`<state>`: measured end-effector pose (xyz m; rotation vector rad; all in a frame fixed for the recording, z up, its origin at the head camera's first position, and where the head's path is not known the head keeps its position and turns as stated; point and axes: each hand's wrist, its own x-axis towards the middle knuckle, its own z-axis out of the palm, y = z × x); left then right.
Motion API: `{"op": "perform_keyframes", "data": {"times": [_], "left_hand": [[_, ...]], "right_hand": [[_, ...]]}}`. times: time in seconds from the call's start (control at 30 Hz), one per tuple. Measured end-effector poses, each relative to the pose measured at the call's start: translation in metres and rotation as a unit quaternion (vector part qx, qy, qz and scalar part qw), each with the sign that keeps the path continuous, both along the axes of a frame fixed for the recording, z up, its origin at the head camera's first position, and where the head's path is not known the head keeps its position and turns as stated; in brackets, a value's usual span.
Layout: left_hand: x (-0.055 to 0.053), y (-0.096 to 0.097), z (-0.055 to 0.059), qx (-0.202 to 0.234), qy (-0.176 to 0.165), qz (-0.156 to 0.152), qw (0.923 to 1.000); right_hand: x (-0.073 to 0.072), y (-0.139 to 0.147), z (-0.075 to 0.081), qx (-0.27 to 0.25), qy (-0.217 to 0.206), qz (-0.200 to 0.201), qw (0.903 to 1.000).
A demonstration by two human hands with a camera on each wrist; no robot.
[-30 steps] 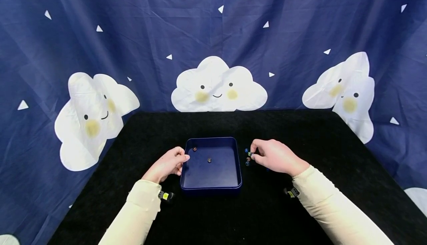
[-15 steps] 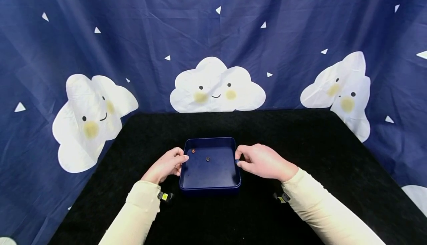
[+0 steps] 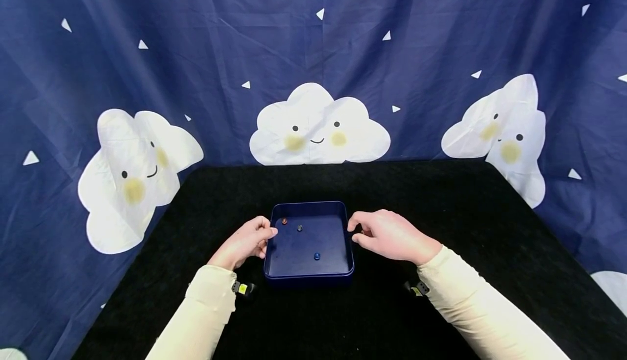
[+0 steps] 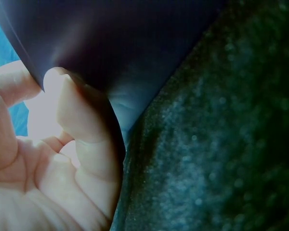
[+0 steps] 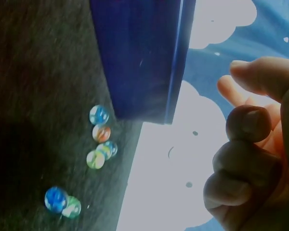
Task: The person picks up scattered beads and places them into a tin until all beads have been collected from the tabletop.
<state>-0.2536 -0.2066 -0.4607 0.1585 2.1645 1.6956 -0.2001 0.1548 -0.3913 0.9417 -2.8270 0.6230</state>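
A shallow dark blue box (image 3: 308, 279) lies on the black cloth with three marbles inside: an orange one (image 3: 284, 221), a greenish one (image 3: 300, 228) and a blue one (image 3: 317, 256). My left hand (image 3: 249, 240) pinches the box's left rim between thumb and fingers, which the left wrist view shows up close. Just outside the right rim is my right hand (image 3: 392, 236), thumb and index finger parted with nothing between them; its other fingers (image 5: 250, 122) are bent. In the right wrist view, loose marbles (image 5: 101, 133) lie on the cloth beside the box, hidden under the hand from the head view.
Black cloth (image 3: 313, 316) covers the table. A blue curtain (image 3: 313, 33) with white clouds hangs behind it and at both sides. A blue marble (image 5: 56, 199) and a green one (image 5: 72, 207) sit together, apart from the main cluster.
My right hand moved left to the box's right rim carrying a blue marble and let it go; it is now inside the box. The greenish marble rolled slightly. My left hand stayed on the rim.
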Motion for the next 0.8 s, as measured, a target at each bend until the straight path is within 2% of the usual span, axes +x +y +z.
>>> {"op": "perform_keyframes", "data": {"times": [0.17,0.47,0.8], "left_hand": [[0.0,0.001,0.001,-0.001,0.004,-0.004,1.0],[-0.001,0.001,0.0,0.004,-0.005,0.001,1.0],[0.0,0.002,0.001,0.008,-0.005,0.001,1.0]], "right_hand": [[-0.005,0.015,-0.003,-0.009,0.005,-0.019,0.9998],[-0.015,0.048,-0.014,-0.008,-0.018,-0.071,0.9973],[-0.021,0.073,-0.029,-0.004,-0.035,-0.087,0.9955]]}}
